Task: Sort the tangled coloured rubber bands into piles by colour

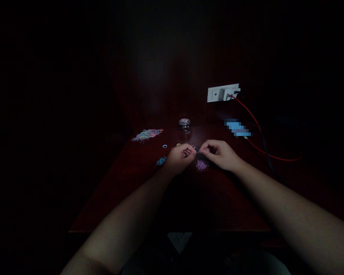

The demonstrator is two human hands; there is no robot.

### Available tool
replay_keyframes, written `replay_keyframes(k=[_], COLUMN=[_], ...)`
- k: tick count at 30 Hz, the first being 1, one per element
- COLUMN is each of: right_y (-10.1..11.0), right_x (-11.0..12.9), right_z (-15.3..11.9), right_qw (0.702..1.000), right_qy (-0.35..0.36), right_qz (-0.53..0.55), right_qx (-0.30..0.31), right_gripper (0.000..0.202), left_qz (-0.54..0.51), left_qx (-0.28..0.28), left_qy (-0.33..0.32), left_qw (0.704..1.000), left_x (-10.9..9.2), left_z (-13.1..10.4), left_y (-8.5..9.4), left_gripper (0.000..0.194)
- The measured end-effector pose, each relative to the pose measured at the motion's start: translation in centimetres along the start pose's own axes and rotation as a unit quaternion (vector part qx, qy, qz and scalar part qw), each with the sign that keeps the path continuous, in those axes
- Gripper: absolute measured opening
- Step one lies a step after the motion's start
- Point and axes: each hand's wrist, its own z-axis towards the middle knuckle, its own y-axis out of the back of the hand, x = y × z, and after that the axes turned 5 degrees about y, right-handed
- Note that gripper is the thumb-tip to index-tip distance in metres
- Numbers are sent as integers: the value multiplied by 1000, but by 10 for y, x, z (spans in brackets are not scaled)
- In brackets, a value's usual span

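My left hand (pixel 181 157) and my right hand (pixel 219 153) meet above the dark red table, thumbs and fingertips closed in a pinch. Between them runs a small, thin elastic band (pixel 197 152), too dim for its colour to be sure. Just below the fingertips lies a pile of purple elastic bands (pixel 202 165). Beside my left hand is a pile of blue elastic bands (pixel 161 161), partly covered by it. A single light-blue band (pixel 164 146) lies farther back, and a yellow band (pixel 178 144) shows behind my left hand.
A mixed heap of pastel bands (pixel 147 134) lies at the back left. Behind my hands stands a clear lidded jar (pixel 184 126). A phone with a blurred screen (pixel 237 128) lies right, its red cable (pixel 249 110) running to a wall socket (pixel 216 94). The room is dark.
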Motion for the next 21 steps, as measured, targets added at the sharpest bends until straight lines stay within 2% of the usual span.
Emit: replay_keyframes(k=[11,21], right_y=[1,1], right_x=[-8,-3], right_z=[-2,0], right_qw=[1000,1000], right_qy=[-4,-8], right_qz=[-7,-14], right_qx=[-5,8], right_gripper=[22,21], left_qz=[2,-10], left_qx=[-8,-5], left_qy=[-4,1], left_qw=[1000,1000], left_x=[5,2], left_z=[0,-2], left_y=[-2,-2], left_gripper=[9,9])
